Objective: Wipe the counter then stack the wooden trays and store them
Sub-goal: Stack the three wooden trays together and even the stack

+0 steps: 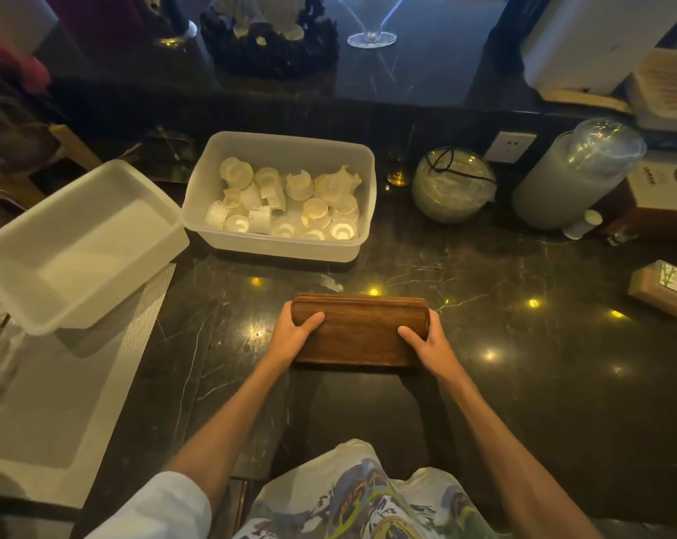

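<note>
A stack of wooden trays (360, 330) sits upside down on the dark marble counter (523, 344), in the middle of the view. My left hand (292, 336) grips its left end, thumb on top. My right hand (430, 344) grips its right end the same way. The layered edges of the trays show along the far side. I cannot tell whether the stack rests on the counter or is lifted slightly.
Behind the trays stands a clear plastic tub (282, 243) full of several small white cups. An empty plastic tub (76, 243) sits tilted at the left over a pale mat (49, 402). A round glass jar (453, 184), a grey canister (574, 177) and a small box (665, 287) line the right.
</note>
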Demonstrator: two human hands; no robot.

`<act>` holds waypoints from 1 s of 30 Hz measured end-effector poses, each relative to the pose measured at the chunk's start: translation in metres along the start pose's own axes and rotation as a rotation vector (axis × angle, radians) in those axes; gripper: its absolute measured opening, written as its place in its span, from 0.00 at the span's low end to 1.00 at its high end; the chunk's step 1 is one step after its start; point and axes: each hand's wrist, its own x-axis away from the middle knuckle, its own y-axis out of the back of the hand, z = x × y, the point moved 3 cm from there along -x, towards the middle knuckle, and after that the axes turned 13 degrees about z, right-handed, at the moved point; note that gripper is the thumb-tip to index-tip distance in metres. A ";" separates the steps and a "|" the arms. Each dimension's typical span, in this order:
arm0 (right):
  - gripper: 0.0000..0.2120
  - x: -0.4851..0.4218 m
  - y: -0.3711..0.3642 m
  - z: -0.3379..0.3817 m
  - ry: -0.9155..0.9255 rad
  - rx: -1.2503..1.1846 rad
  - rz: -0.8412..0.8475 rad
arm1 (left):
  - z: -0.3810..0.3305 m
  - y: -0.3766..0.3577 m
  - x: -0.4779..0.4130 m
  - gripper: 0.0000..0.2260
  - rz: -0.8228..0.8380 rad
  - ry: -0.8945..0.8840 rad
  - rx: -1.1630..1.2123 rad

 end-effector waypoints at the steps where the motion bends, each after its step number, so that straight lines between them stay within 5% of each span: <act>1: 0.28 -0.001 0.004 -0.001 -0.038 -0.056 0.015 | -0.001 0.000 -0.002 0.21 0.044 0.066 0.027; 5: 0.22 -0.001 0.007 -0.002 -0.188 -0.384 0.039 | -0.005 -0.009 0.002 0.23 0.092 0.138 0.163; 12: 0.23 0.016 0.011 -0.002 -0.145 -0.415 0.000 | -0.010 -0.023 0.016 0.21 0.041 0.148 0.165; 17: 0.23 0.055 0.034 -0.004 -0.132 -0.547 0.046 | -0.043 -0.045 0.024 0.19 0.150 0.072 0.046; 24: 0.28 0.121 0.099 -0.018 -0.055 -0.548 -0.210 | -0.094 -0.134 0.024 0.20 0.256 -0.008 -0.077; 30: 0.22 0.214 0.130 -0.042 -0.016 -0.591 -0.446 | -0.109 -0.208 0.043 0.18 0.528 0.018 -0.004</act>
